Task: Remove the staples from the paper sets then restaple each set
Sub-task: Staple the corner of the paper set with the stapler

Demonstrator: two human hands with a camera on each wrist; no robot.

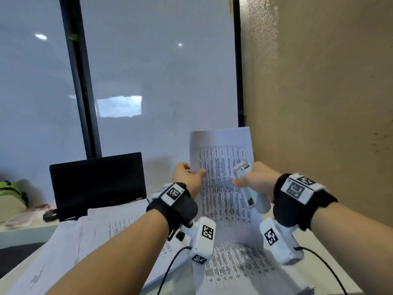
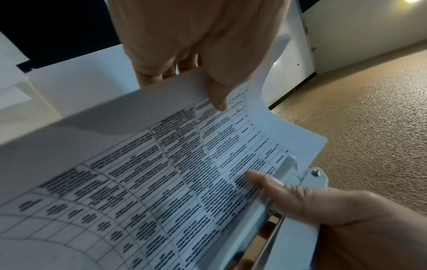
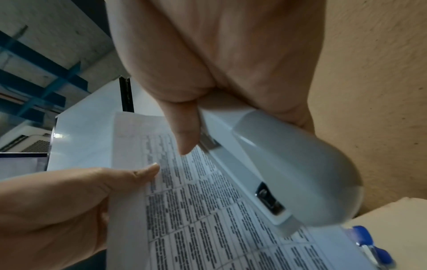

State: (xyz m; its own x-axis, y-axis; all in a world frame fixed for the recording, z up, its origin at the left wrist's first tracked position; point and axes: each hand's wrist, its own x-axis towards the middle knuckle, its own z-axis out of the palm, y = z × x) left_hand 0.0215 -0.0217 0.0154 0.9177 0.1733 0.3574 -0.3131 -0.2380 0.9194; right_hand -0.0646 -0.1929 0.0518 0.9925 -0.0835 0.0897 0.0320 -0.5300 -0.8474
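A frosted glass wall (image 1: 148, 71) is standing behind the white desk (image 1: 331, 271). The paper set (image 1: 223, 177) is being held up mid-air, left hand (image 1: 189, 177) pinching its left edge, right hand (image 1: 257, 179) gripping a white stapler (image 1: 246, 188) beside its right edge. Restapling looks underway; next, slide a corner between the jaws.

Left hand (image 1: 188, 177): raised at mid-height, thumb in front and fingers behind, pinching a sheet's edge. Right hand (image 1: 256, 180): level with it, fingers curled round a white tool, thumb extended. Both forearms reach forward; wrists strapped.
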